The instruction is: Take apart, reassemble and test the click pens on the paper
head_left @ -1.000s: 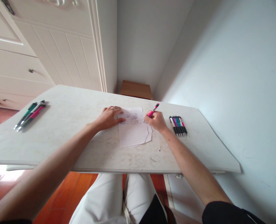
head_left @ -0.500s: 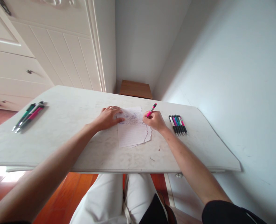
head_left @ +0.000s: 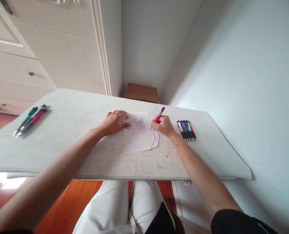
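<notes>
One head-worn camera looks forward and down over the hands (head_left: 113, 123) and table (head_left: 215, 146).

Right fingers (head_left: 155, 124) curled (left fingers (head_left: 124, 116) spread).

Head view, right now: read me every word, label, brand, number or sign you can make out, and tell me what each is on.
No text can be read.
Paper: handwriting across its upper part, too small and blurred to read.
Pink pen in the right hand: no lettering can be made out.
Row of pens and larger pens: any print is too small or blurred.
</notes>
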Demonstrator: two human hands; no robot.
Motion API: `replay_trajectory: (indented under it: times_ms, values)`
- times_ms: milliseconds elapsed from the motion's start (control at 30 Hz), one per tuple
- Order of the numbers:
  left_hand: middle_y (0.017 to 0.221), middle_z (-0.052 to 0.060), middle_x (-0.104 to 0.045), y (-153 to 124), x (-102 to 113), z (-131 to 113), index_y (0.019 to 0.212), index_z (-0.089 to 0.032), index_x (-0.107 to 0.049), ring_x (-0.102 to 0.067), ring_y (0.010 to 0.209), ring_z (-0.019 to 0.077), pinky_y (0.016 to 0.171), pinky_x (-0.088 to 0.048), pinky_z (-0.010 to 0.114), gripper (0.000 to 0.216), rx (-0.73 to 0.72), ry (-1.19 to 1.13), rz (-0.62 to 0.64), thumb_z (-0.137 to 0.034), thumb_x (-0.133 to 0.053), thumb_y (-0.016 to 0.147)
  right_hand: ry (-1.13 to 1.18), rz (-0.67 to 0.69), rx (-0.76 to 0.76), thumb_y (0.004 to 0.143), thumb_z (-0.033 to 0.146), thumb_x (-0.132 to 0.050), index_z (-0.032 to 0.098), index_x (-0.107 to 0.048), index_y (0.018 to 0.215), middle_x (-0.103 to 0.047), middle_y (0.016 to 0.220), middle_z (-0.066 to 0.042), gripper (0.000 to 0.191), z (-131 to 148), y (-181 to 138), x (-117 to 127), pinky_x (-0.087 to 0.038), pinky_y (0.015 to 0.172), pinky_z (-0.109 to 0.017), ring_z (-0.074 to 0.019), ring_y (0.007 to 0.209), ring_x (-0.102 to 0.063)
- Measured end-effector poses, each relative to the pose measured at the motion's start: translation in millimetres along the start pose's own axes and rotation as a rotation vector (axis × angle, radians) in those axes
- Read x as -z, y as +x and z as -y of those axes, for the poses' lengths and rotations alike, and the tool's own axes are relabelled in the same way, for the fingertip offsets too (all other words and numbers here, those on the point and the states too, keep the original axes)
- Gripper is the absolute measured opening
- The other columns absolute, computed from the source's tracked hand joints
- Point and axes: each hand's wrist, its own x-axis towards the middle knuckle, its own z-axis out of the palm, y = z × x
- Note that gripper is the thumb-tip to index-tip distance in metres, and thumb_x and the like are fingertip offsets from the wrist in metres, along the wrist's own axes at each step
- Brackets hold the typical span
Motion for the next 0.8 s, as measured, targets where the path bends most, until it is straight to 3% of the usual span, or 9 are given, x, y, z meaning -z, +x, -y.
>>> replay_trajectory:
  times_ms: [800]
  values:
    - [0.138,0.008,-0.056,0.2,-1.5,2.3,0.121,-0.025,-0.061,-0.045,0.129,0.0280,0.105,-0.033,0.043,0.050,-0.017,0.001,-0.006,-0.060,-0.045,0.089,0.004,-0.009,0.006,0.065,0.025,-0.055,0.016,-0.055,0.053,-0.045,0.046,0.003,0.015,-2.0,0.3,-1.4,-0.031,0.048,-0.022,-0.0100,0.047,-0.041]
